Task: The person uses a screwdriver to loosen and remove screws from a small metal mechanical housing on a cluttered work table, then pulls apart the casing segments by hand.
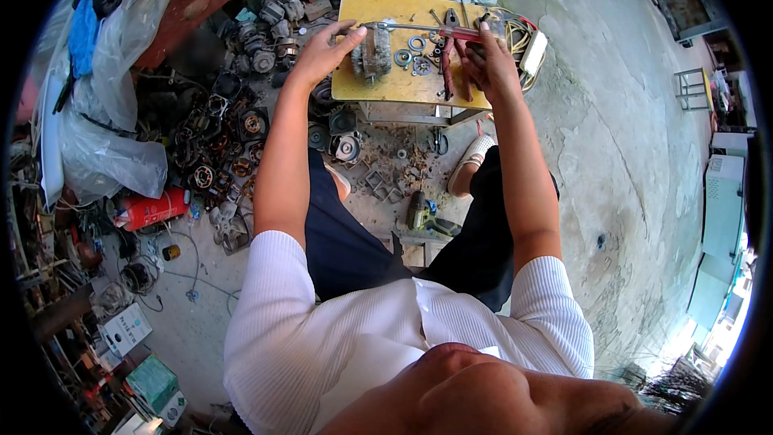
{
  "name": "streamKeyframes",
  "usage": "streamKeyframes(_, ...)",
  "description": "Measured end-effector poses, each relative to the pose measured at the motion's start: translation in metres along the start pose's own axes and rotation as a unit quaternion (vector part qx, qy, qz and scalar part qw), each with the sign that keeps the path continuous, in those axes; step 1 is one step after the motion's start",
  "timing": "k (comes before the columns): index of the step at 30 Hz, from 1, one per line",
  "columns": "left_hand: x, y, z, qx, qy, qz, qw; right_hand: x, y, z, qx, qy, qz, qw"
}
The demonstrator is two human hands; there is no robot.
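Note:
My right hand (487, 56) grips the red handle of a long screwdriver (457, 34), whose metal shaft runs leftward over a grimy cylindrical motor part (373, 59). At that part's top left, my left hand (338, 47) has thumb and fingers closed around the shaft's end. Both rest over a yellow work table (356, 84). Beside the motor lie metal rings (417, 43), a round slotted plate (421, 66), small bolts and pliers with dark red handles (448, 71). What lies under my right hand is partly hidden.
Piled motor parts (258, 56) crowd the floor at left, with plastic sheeting (105, 145) and a red cylinder (153, 209). A green drill (427, 216) lies between my feet. A white power strip and cables (531, 52) sit right of the table; pale cabinets (721, 209) line the far right.

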State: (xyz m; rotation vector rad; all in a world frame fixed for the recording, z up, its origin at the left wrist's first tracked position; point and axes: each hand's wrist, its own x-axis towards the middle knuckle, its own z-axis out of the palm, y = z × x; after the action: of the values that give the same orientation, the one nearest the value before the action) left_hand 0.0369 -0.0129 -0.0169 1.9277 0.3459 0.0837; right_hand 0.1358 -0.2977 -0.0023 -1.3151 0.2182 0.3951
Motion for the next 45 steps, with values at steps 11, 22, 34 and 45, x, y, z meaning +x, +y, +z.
streamKeyframes(11,-0.023,0.007,-0.011,0.131,-0.027,0.09,0.987,0.02,0.011,-0.005,0.029,-0.04,0.008,0.999)
streamKeyframes(22,-0.034,0.011,0.002,0.24,0.049,0.146,0.959,0.026,0.013,-0.002,0.089,-0.022,-0.001,0.996)
streamKeyframes(34,-0.038,0.016,-0.005,0.271,0.065,0.146,0.949,0.023,0.008,0.0,-0.017,0.004,-0.047,0.999)
streamKeyframes(45,-0.045,0.02,-0.015,0.235,0.018,0.084,0.968,0.03,0.016,-0.006,-0.273,0.033,-0.162,0.948)
